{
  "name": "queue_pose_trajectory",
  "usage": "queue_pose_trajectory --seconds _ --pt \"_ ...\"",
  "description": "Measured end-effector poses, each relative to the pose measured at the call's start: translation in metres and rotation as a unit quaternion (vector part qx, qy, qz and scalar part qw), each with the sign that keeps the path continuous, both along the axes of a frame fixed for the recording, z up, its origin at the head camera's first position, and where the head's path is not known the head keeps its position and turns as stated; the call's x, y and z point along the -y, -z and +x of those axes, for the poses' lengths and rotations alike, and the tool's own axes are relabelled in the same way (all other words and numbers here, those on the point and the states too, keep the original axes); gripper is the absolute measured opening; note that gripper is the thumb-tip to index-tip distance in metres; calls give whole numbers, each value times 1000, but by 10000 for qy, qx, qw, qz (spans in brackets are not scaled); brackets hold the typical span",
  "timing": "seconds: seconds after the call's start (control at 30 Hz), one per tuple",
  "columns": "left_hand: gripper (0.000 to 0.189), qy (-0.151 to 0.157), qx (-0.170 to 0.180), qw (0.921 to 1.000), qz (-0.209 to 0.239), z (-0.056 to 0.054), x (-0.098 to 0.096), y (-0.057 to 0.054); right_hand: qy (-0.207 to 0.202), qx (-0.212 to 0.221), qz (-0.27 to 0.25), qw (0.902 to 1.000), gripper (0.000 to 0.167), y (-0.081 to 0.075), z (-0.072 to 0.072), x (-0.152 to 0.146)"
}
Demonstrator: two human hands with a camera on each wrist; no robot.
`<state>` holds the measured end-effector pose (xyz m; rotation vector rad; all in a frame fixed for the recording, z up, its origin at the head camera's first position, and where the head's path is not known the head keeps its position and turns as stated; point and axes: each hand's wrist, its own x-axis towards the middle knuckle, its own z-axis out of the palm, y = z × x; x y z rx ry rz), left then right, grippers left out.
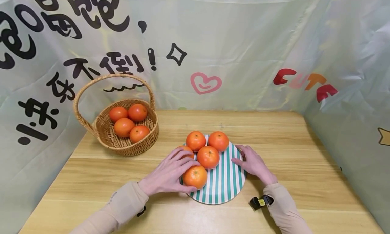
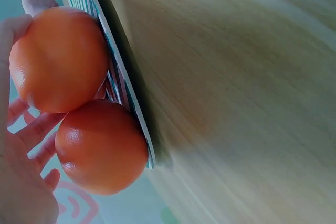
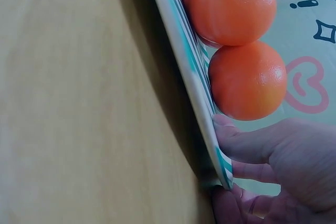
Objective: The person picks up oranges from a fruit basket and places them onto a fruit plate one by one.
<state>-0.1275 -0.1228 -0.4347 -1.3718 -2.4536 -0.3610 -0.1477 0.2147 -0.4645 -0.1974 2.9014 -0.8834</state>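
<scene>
A round plate [image 1: 225, 180] with green and white stripes bears several oranges bunched on its left and back part. My left hand [image 1: 172, 173] holds the front-left orange [image 1: 195, 177], thumb at its near side and fingers over its far side. Those fingers also pass across another orange [image 1: 186, 151], partly hidden behind them. In the left wrist view the held orange [image 2: 59, 59] and its neighbour [image 2: 102, 148] sit side by side by the rim. My right hand [image 1: 254, 162] pinches the plate's right edge; the right wrist view shows the thumb [image 3: 236, 135] on top and fingers below.
Back left on the wooden table [image 1: 274, 132] stands a wicker basket [image 1: 134, 149] with a tall handle, several oranges inside. A printed cloth [image 1: 243, 51] hangs behind the table and along its sides. A black strap device [image 1: 259, 202] is on my right wrist.
</scene>
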Motion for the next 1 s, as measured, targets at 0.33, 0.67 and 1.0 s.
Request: queue_pose_trajectory --seconds 0.33,0.67,1.0 --pt "65 -1 148 9999 50 0 1 0 35 21 9 10000 61 0 0 1" --pt "65 -81 409 9991 87 2 1 1 52 45 -66 10000 60 2 1 1" --pt "61 -85 500 9985 221 1 -3 1 63 38 -100 9999 61 2 1 0"
